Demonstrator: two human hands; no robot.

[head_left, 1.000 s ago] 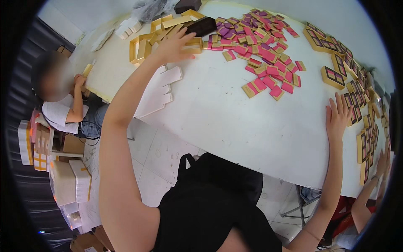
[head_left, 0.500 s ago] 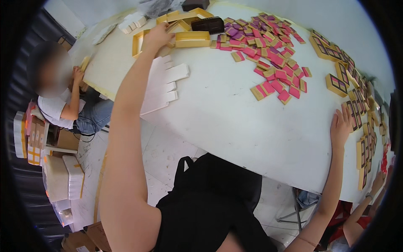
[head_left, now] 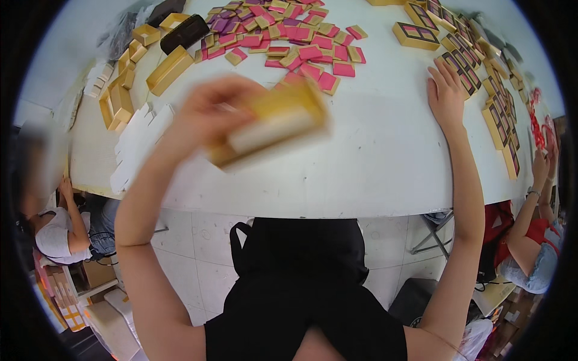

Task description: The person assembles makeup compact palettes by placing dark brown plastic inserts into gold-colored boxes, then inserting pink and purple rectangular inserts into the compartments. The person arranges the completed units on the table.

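Note:
My left hand (head_left: 211,111) is closed around one end of an open gold cardboard box (head_left: 295,114), holding it tilted above the near middle of the table; both are smeared by motion. My right hand (head_left: 447,96) lies flat on the table with its fingers extended, right beside a gold box filled with dark-framed pieces (head_left: 460,75); whether the fingertips touch it I cannot tell. Beyond the held box spreads a loose heap of small pink, purple and gold packets (head_left: 310,52).
Open gold boxes (head_left: 168,71) and a dark brown case (head_left: 184,33) stand at the back left, with flat white card pieces (head_left: 141,141) nearer. Filled gold boxes (head_left: 497,120) line the right side. Another person (head_left: 63,231) sits at the left; another's arms (head_left: 533,192) show at the right.
My left hand has come back from the far left toward me, bringing a gold box with it. My right hand stays beside the filled boxes. The view has swung left to right.

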